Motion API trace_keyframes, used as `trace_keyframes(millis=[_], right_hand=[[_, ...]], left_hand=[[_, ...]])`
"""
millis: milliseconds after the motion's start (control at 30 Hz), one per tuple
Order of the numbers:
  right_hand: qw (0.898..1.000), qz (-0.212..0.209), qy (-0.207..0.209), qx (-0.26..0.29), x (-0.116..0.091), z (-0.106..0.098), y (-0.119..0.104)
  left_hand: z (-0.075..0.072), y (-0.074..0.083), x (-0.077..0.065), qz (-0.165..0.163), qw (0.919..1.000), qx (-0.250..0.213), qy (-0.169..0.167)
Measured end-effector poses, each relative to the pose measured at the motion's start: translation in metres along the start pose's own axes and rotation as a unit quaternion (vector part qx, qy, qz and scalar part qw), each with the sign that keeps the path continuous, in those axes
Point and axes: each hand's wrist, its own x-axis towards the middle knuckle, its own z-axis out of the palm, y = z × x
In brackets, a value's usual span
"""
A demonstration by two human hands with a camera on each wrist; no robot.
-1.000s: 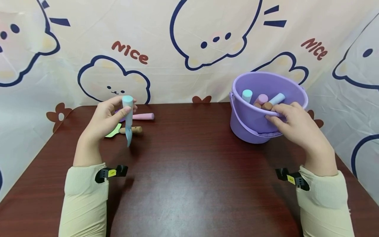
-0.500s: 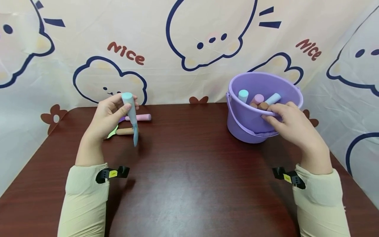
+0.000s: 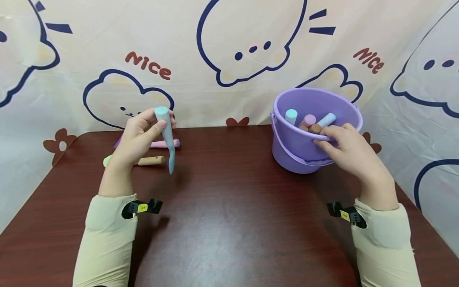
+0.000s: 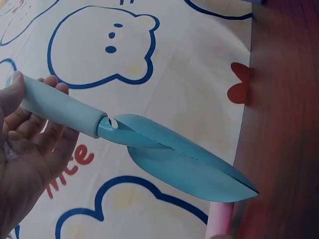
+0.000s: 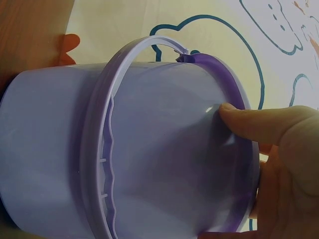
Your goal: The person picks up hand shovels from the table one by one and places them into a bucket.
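Note:
My left hand [image 3: 141,137] pinches the pale blue handle of a small garden trowel [image 4: 184,159] between thumb and fingers. Its blue blade points down above the table in the head view. At the right, my right hand [image 3: 353,151] grips the front rim of a purple bucket [image 3: 299,153], thumb outside and fingers over the edge. The right wrist view has the thumb [image 5: 259,122] against the bucket's outer wall. Inside the bucket stand several handles, among them a turquoise handle [image 3: 291,116], a pink handle [image 3: 309,119] and a light blue handle [image 3: 327,119].
Behind my left hand lie a tool with a pink handle [image 3: 165,143] and a green one with a wooden handle [image 3: 151,160]. A printed cloth [image 3: 201,99] rises behind the dark wooden table [image 3: 229,207]. The bucket's carrying handle [image 3: 287,147] hangs down its front.
My left hand has carried the trowel a little up and to the right, baring more of the green tool. My right hand keeps its grip on the rim; the whole head view has shifted slightly.

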Motion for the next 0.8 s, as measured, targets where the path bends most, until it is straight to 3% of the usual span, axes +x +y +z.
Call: trace_keyframes(millis=[167, 433, 567, 800], right_hand=[[1.000, -0.016, 0.002, -0.009, 0.001, 0.000, 0.001], [1.000, -0.027, 0.004, -0.011, 0.001, 0.002, 0.005], [1.000, -0.022, 0.003, -0.009, 0.000, 0.002, 0.003], [1.000, -0.016, 0.005, -0.005, 0.001, 0.001, 0.001]], left_hand=[[0.006, 0.005, 0.012, 0.012, 0.9995, -0.027, 0.005], [0.016, 0.017, 0.034, 0.006, 0.9989, -0.043, 0.016], [0.020, 0.023, 0.046, -0.003, 0.9988, -0.043, 0.022], [0.028, 0.033, 0.068, -0.018, 0.9953, -0.088, 0.036]])
